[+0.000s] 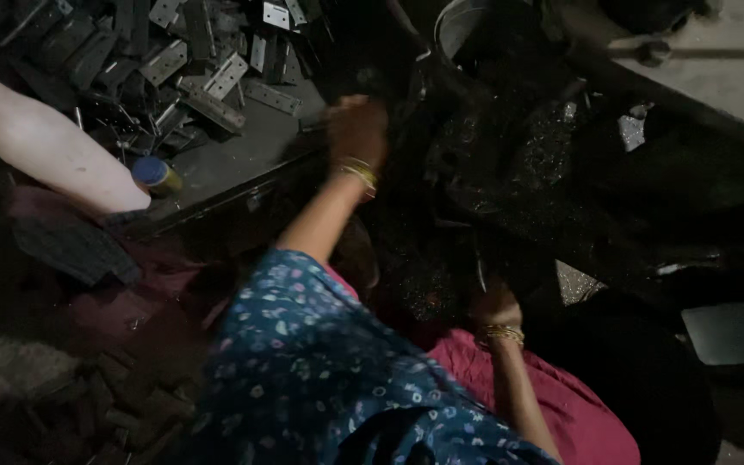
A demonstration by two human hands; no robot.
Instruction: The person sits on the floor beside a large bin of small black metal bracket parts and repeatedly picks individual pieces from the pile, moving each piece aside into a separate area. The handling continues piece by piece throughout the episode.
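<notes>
Head view. My two hands work at one dark machine (510, 164). My left hand (356, 129), wearing gold bangles, is raised against the machine's left edge; whether its fingers are closed on anything I cannot tell. My right hand (494, 303), also bangled, lies below the machine, its fingers lost in shadow. Left of the machine, a heap of metal hinges (208, 77), too many to count, covers the tabletop (243, 159). One blue-capped container (155, 174) stands nearby, beside one pale forearm (45, 142) cut off at the frame.
</notes>
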